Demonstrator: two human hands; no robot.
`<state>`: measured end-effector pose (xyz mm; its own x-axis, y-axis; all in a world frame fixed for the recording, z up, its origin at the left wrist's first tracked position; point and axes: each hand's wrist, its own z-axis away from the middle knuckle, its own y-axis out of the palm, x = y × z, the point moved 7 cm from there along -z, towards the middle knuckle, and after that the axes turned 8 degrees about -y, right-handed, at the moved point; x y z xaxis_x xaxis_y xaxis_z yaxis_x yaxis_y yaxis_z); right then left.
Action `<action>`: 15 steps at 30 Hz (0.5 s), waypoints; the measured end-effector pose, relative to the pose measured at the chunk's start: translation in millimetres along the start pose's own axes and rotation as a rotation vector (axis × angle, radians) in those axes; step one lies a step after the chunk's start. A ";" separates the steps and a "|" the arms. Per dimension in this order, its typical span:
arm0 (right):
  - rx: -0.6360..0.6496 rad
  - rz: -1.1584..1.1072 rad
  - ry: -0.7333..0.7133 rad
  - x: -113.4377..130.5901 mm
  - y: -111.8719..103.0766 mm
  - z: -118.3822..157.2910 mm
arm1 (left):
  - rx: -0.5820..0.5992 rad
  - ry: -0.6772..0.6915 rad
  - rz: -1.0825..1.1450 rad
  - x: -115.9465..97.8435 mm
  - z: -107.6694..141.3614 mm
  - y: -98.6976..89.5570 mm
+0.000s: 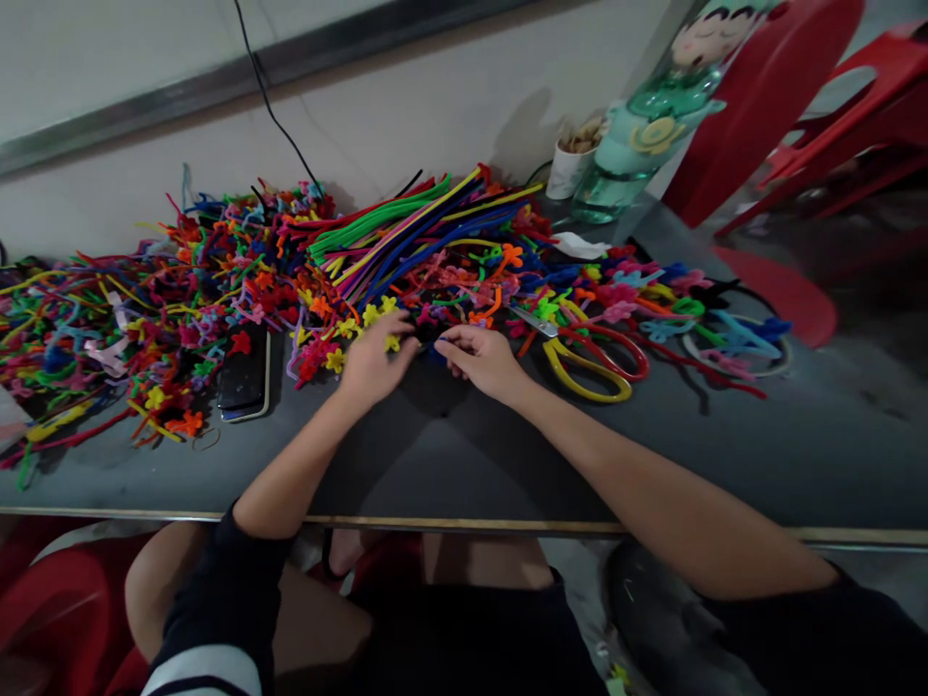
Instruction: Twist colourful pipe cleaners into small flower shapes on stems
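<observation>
My left hand [378, 358] is over the front edge of a heap of coloured pipe cleaners, beside some yellow flower shapes [335, 361]. Its fingers are bent and blurred, so what they hold, if anything, does not show. Close by on the right, my right hand [484, 360] has thumb and fingers pressed together around a small dark blue piece [441, 346]. Scissors [591, 362] with one yellow and one red handle lie just right of that hand, blades toward the heap. Behind both hands rests a bundle of long straight pipe cleaners [406, 232].
A dark phone [245, 377] lies left of my hands. At the back right stand a white cup [572, 164] and a green figure-shaped bottle [638, 145]. More pipe-cleaner flowers and a round loop [736, 348] lie right. Red chairs [768, 106] stand beyond the table.
</observation>
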<state>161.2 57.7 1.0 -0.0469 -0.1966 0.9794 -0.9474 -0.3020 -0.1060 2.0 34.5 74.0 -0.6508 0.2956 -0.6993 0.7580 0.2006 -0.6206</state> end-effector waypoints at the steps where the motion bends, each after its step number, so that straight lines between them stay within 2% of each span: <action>1: -0.013 -0.007 0.013 -1.9 -1.3 -0.3 | -0.167 0.021 -0.035 2.0 -10.9 -32.7; 3: -0.015 -0.013 0.020 -3.7 -1.8 -1.0 | -0.524 -0.031 -0.106 21.8 -32.0 -109.1; 5: -0.002 -0.002 0.002 -2.9 -1.0 -1.8 | -0.795 -0.202 -0.239 58.9 -47.9 -183.5; 6: 0.007 0.007 -0.008 -2.3 -0.4 -2.1 | -0.884 -0.357 -0.299 83.4 -51.4 -216.8; 8: 0.017 0.024 -0.017 -1.6 0.5 -2.7 | -0.988 -0.582 -0.427 123.9 -48.4 -270.1; 10: 0.022 0.028 -0.015 -1.8 1.1 -3.1 | -0.969 -0.734 -0.577 150.9 -37.4 -302.8; 11: 0.022 0.028 -0.012 -2.2 1.3 -3.1 | -0.967 -0.765 -0.638 157.0 -29.2 -313.2; 13: 0.019 0.024 -0.008 -2.4 1.5 -2.7 | -0.924 -0.804 -0.663 161.9 -12.6 -322.7; 14: 0.017 0.029 -0.015 -1.7 1.6 -2.4 | -0.973 -0.893 -0.663 161.2 1.1 -326.9; 15: 0.016 0.047 -0.034 0.2 1.8 -1.9 | -0.920 -0.875 -0.640 157.9 4.9 -325.6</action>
<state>158.9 58.9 1.3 -0.0796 -0.2425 0.9669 -0.9392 -0.3069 -0.1543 -347.7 11.2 163.9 -0.4457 -0.6721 -0.5912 -0.1359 0.7036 -0.6974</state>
